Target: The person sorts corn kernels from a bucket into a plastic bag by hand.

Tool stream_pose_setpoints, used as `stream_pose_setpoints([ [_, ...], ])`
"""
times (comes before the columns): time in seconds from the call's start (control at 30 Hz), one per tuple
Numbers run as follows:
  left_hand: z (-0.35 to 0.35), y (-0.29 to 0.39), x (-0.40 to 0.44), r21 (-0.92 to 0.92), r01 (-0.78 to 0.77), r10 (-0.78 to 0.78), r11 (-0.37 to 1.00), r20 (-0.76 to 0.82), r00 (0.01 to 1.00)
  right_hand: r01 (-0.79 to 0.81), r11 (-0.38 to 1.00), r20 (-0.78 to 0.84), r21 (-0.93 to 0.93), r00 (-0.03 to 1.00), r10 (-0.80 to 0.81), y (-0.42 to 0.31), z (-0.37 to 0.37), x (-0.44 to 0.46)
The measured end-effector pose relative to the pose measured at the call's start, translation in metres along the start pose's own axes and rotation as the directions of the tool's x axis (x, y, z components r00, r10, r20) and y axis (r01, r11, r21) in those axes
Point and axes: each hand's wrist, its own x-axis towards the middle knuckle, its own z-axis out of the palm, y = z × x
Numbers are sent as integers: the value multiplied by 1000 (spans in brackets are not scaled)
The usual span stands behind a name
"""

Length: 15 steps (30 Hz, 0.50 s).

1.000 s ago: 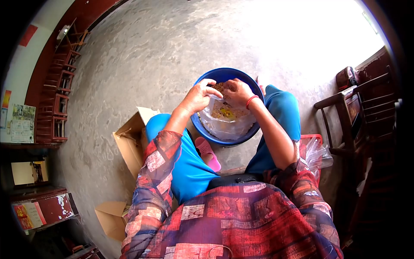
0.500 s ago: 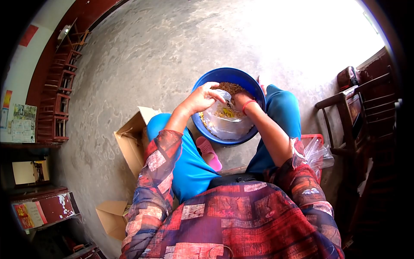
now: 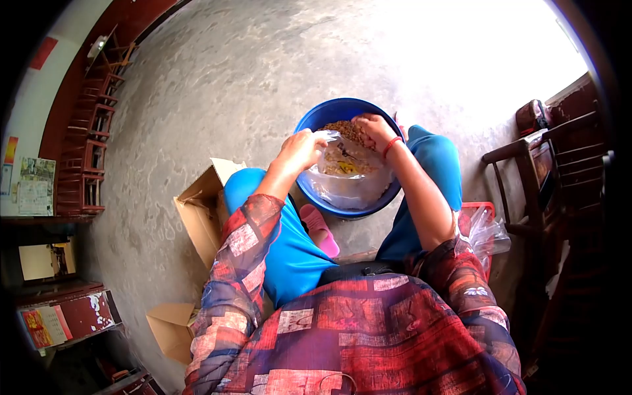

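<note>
Between my knees stands a round blue bucket (image 3: 349, 104) holding small brown grain-like pieces (image 3: 341, 129). A clear plastic bag (image 3: 355, 187) with a yellow mark lies inside it, its mouth towards the far side. My left hand (image 3: 304, 151) pinches the bag's rim at the left, fingers closed. At the bucket's right far side, my right hand (image 3: 375, 131), with a red band on the wrist, is over the brown pieces. Its fingers are curled downward, and what they hold is hidden. Some brown pieces show through the bag.
Cardboard boxes (image 3: 201, 204) stand left of my leg. A pink slipper (image 3: 319, 230) is on my foot below the bucket. To the right are a red basket (image 3: 484, 209) with clear plastic bags (image 3: 487, 236) and a wooden chair (image 3: 526, 164). Stools (image 3: 85, 145) line the left wall.
My right hand has come up out of the bag area towards the bucket's far right side. My left hand has moved slightly down and left and its fingers have closed on the bag's rim.
</note>
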Motion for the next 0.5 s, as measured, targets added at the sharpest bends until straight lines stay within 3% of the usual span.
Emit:
stream_pose_setpoints([
  [0.1, 2, -2, 0, 127, -6, 11, 992, -38, 999, 34, 960, 114, 278, 991, -69, -15, 2, -10],
  [0.13, 0, 1, -1, 171, 10, -6, 985, -26, 1000, 34, 960, 114, 278, 991, -68, -16, 3, -11],
  [0.2, -1, 6, -2, 216, 24, -21, 976, -13, 1000, -174, 912, 367, 371, 930, 28, -17, 9, -13],
  [0.23, -2, 9, -1, 217, 53, -48, 975, -31, 998, -198, 921, 496, 334, 868, 6, -18, 12, -17],
  [0.3, -1, 9, -1, 218, 81, -73, 973, -47, 996, -118, 992, 445, 44, 892, 87, -11, 23, -21],
  [0.37, 0, 6, 1, 237, 55, -42, 970, -56, 998, -162, 982, 509, -99, 840, 190, 11, 28, -14],
  [0.43, 0, 7, 1, 247, 50, -39, 968, -49, 998, 58, 897, 463, -438, 870, 170, 13, 44, -31],
  [0.47, 0, 7, 1, 256, 46, -36, 966, -43, 998, 156, 907, 638, -392, 756, 146, 33, 41, -18],
  [0.5, 0, 7, 1, 256, 46, -37, 965, -43, 998, 534, 710, 697, -458, 712, -85, 41, 48, -20],
])
